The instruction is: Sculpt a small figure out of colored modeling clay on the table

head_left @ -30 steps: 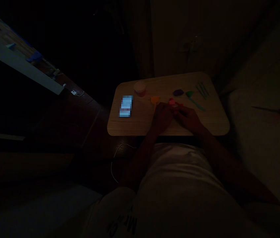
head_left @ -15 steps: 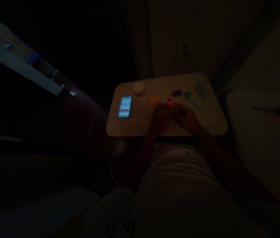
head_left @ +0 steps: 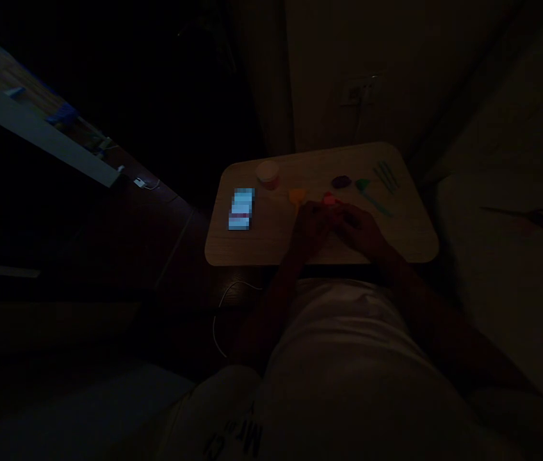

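It is very dark, and fine detail is lost. My left hand [head_left: 314,224] and my right hand [head_left: 358,227] meet over the front middle of a small wooden table [head_left: 262,246]. Their fingers are bent and closed together around a bright pink lump [head_left: 331,200], which looks like modelling clay and shows just past the fingertips. How much of it lies inside the fingers is hidden. An orange piece [head_left: 296,195] with a narrow stem lies beside my left hand. Beyond the hands is a dark purple lump [head_left: 341,182]. A green-and-teal tool [head_left: 373,198] lies past my right hand.
Several thin green sticks [head_left: 387,177] lie at the table's far right. A white tub [head_left: 267,174] and a lit phone [head_left: 241,209] occupy the left side. Scissors [head_left: 535,218] rest on a pale surface to the right. A white cable [head_left: 214,320] curves below the table.
The picture has grown darker and the view has shifted slightly. Both hands stay together at the pink lump, with only slight finger movement.
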Demonstrator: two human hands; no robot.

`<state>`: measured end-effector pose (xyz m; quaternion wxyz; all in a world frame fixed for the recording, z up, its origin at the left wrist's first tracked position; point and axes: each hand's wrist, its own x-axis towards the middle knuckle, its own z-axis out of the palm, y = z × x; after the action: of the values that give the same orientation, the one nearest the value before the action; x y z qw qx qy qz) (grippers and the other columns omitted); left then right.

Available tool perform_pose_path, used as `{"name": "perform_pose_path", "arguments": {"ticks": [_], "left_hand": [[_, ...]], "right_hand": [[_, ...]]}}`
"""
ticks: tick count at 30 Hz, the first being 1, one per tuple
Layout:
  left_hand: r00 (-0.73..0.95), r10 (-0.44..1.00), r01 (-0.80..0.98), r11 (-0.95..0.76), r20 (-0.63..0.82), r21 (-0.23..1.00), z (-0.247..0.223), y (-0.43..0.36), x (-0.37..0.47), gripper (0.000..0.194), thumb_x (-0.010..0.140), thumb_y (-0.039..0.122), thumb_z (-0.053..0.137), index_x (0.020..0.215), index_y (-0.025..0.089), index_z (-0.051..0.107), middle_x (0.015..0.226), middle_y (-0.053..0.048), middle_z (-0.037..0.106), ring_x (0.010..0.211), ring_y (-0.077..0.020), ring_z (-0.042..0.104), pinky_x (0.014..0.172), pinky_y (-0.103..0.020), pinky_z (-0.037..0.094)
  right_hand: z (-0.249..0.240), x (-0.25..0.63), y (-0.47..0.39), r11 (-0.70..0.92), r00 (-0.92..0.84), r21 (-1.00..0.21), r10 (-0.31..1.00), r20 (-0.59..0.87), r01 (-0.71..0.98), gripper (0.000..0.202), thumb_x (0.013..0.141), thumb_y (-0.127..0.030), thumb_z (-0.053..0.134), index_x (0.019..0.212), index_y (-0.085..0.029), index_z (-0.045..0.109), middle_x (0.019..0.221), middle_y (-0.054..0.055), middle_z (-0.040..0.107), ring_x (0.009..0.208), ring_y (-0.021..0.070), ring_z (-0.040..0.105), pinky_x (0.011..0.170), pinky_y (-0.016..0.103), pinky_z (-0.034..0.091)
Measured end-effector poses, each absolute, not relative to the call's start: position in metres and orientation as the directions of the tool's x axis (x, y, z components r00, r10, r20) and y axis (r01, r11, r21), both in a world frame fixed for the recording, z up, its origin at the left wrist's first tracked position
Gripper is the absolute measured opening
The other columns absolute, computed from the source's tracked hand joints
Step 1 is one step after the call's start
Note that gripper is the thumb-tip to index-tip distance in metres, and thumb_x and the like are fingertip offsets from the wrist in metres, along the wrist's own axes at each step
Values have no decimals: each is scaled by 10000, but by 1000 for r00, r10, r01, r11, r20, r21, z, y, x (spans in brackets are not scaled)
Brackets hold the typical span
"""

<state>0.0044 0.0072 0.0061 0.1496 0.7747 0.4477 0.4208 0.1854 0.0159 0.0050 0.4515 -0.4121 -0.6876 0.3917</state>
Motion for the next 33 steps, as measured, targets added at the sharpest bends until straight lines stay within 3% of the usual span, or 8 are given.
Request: {"name": "perform_pose_path", "arguments": {"ticks": [12, 17, 24, 30, 33], "left_hand": [[201, 809, 547, -561, 553, 622, 8, 6, 6, 204, 999, 393, 629, 1036, 208, 707, 1121, -86, 604, 1103, -232, 599, 1027, -421, 520], [198, 811, 560, -555, 550, 616, 10, 6, 6, 207, 997, 407, 636, 1015, 211, 699, 1093, -88, 612, 1096, -237, 602, 1024, -425, 519], [204, 801, 551, -569, 564, 610, 7, 8, 5, 191, 1004, 389, 625, 1001, 202, 663, 1096, -84, 602, 1100, -231, 600, 1017, -414, 521], [189, 810, 551, -556, 555, 623, 7, 7, 4, 227, 1009, 423, 612, 1001, 201, 657, 1084, -86, 599, 1085, -233, 599, 1011, -419, 513], [194, 795, 528, -578, 575, 622, 7, 7, 3, 208, 1007, 403, 615, 998, 197, 644, 1076, -85, 598, 1072, -234, 594, 993, -414, 510]], "right_hand": [[6, 183, 16, 303, -180, -944, 944, 278, 130, 270, 820, -436, 749, 993, -234, 705, 1031, 51, 768, 938, 229, 706, 902, 386, 556], [6, 182, 16, 274, -183, -959, 949, 257, 76, 234, 810, -399, 753, 952, -239, 657, 966, 31, 744, 854, 198, 681, 826, 347, 547], [4, 184, 17, 287, -193, -950, 946, 261, 122, 255, 833, -458, 736, 865, -231, 623, 857, 18, 697, 780, 178, 631, 736, 311, 515], [3, 183, 17, 258, -191, -962, 952, 239, 84, 398, 778, -535, 804, 993, -239, 648, 886, 10, 700, 755, 163, 611, 702, 290, 508], [6, 183, 16, 277, -218, -958, 942, 255, 77, 373, 787, -527, 799, 957, -233, 645, 890, 16, 692, 770, 167, 606, 709, 293, 494]]}}
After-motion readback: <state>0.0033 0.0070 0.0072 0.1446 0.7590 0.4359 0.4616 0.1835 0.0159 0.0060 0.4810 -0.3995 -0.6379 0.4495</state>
